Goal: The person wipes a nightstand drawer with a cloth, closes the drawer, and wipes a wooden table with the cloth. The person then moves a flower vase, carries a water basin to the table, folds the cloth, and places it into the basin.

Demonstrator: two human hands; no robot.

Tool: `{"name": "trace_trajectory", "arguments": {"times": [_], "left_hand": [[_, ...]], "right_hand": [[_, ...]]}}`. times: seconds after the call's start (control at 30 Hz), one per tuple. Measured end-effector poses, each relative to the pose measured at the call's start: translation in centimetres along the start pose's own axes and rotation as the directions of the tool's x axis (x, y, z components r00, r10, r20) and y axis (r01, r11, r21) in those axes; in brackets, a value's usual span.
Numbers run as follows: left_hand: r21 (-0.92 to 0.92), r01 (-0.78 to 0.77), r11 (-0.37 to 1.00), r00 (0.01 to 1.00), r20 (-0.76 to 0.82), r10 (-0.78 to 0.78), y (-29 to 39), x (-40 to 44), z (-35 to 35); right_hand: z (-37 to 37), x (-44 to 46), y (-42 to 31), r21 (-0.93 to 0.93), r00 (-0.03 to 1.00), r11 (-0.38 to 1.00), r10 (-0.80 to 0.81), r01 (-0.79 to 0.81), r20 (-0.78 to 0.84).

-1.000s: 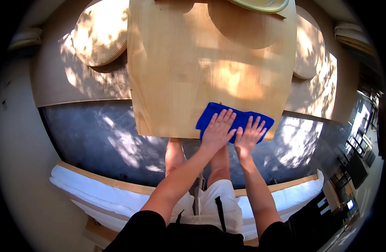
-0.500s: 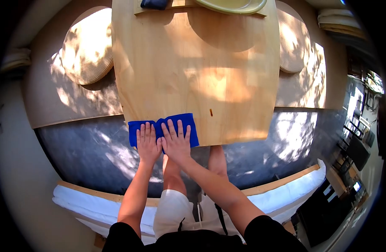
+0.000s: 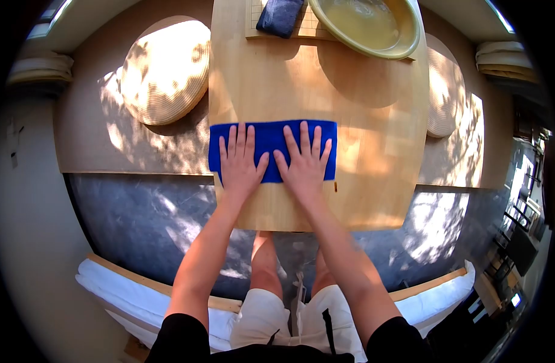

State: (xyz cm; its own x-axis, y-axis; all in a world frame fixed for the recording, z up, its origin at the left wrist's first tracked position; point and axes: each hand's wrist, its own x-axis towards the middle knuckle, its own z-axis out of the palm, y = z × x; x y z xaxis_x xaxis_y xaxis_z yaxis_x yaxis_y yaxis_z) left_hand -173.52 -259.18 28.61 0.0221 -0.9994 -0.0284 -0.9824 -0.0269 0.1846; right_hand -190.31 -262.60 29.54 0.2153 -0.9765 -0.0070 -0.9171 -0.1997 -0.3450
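Note:
A blue cloth lies spread on the wooden table, its left end at the table's left edge. My left hand rests flat on the cloth's left part with fingers spread. On its right part lies my right hand, also flat with fingers apart. Neither hand is closed round the cloth. A small dark mark shows on the table just below the cloth's right corner.
At the table's far end, a yellow-green basin holding cloudy liquid and a dark folded cloth sit on a gridded board. Round woven cushions flank the table. A white-padded bench is behind my legs.
Both hands and the blue cloth have gone from the near right corner to the near left corner, then farther up the table's left side. The cloth is now spread wider and the hands are farther apart.

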Motion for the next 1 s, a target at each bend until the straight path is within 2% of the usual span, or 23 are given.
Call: {"name": "trace_trajectory", "arguments": {"times": [0.13,0.2,0.3,0.33,0.37,0.43,0.47,0.53,0.57,0.63,0.67,0.7,0.73,0.77,0.8,0.83,0.9,0.97,1.0], "left_hand": [[-0.001,-0.037,0.999,0.998,-0.047,0.037,-0.3,5.7,0.0],[-0.086,-0.042,0.995,0.998,-0.04,0.038,-0.4,6.3,-0.2],[-0.066,-0.036,0.997,0.993,-0.112,0.028,-2.4,5.0,-2.2],[-0.132,0.063,0.989,0.976,-0.2,-0.089,-3.6,4.4,-2.4],[-0.243,0.291,0.925,0.924,-0.179,-0.337,-4.1,3.4,-2.5],[-0.43,0.383,0.818,0.861,-0.155,-0.485,-5.3,2.6,-2.5],[-0.488,0.409,0.771,0.834,-0.142,-0.532,-5.8,2.3,-2.4],[-0.325,0.306,0.895,0.915,-0.158,-0.371,-5.8,4.5,-3.8],[-0.328,0.301,0.895,0.915,-0.166,-0.369,-6.0,5.9,-4.1],[-0.262,-0.048,0.964,0.986,-0.169,0.003,-6.8,8.6,-4.4],[-0.254,-0.086,0.963,0.986,-0.162,0.045,-7.2,9.6,-4.0],[-0.254,-0.085,0.964,0.986,-0.164,0.044,-7.3,10.6,-4.4],[-0.263,-0.021,0.965,0.999,0.03,0.03,-7.4,11.6,-5.3],[-0.26,0.044,0.965,0.974,0.225,0.016,-7.2,12.2,-6.2],[-0.349,0.039,0.936,0.992,0.128,0.006,-7.0,12.3,-6.8],[-0.347,0.034,0.937,0.992,0.124,0.01,-6.6,12.4,-8.3],[-0.557,0.044,0.83,0.998,0.052,-0.017,-5.9,11.4,-11.8],[-0.596,-0.056,0.801,0.997,-0.07,0.018,-5.5,8.9,-14.4],[-0.517,-0.149,0.843,0.987,-0.133,0.093,-5.3,7.0,-15.2]], "right_hand": [[0.5,5.4,1.6,-0.021,0.996,0.998,-0.052,0.051,-0.067],[0.4,5.8,1.8,-0.012,0.995,0.997,-0.08,0.08,-0.057],[-1.5,4.8,2.6,0.021,0.99,0.99,-0.139,0.139,-0.013],[-2.6,4.4,3.2,-0.006,0.991,0.991,-0.131,0.131,-0.002],[-2.6,3.8,4.1,-0.004,0.996,0.998,-0.062,0.062,-0.057],[-2.5,3.2,5.1,0.19,0.97,0.959,0.229,-0.21,-0.086],[-2.5,3.4,5.6,0.192,0.971,0.96,0.224,-0.205,-0.086],[-3.2,5.1,6.3,0.097,0.987,0.987,0.139,-0.132,-0.075],[-3.5,6.5,6.8,0.096,0.987,0.987,0.137,-0.129,-0.083],[-4.6,9.6,7.2,0.098,0.995,0.991,-0.09,0.087,0.034],[-5.4,11.0,7.1,0.051,0.987,0.996,-0.086,0.08,0.134],[-6.3,12.4,6.9,0.052,0.987,0.995,-0.087,0.081,0.134],[-7.1,13.8,6.9,0.094,0.933,0.995,-0.066,0.035,0.353],[-7.8,14.4,6.9,0.124,0.83,0.992,-0.051,-0.022,0.556],[-8.5,14.4,6.9,0.154,0.873,0.987,-0.123,0.056,0.472],[-9.4,14.4,7.1,0.155,0.876,0.986,-0.123,0.055,0.467],[-11.6,13.8,7.9,0.329,0.91,0.886,-0.39,0.327,0.143],[-14.7,12.2,7.9,0.385,0.91,0.86,-0.401,0.335,0.102],[-16.2,11.0,8.0,0.404,0.902,0.858,-0.405,0.318,0.15]]}}
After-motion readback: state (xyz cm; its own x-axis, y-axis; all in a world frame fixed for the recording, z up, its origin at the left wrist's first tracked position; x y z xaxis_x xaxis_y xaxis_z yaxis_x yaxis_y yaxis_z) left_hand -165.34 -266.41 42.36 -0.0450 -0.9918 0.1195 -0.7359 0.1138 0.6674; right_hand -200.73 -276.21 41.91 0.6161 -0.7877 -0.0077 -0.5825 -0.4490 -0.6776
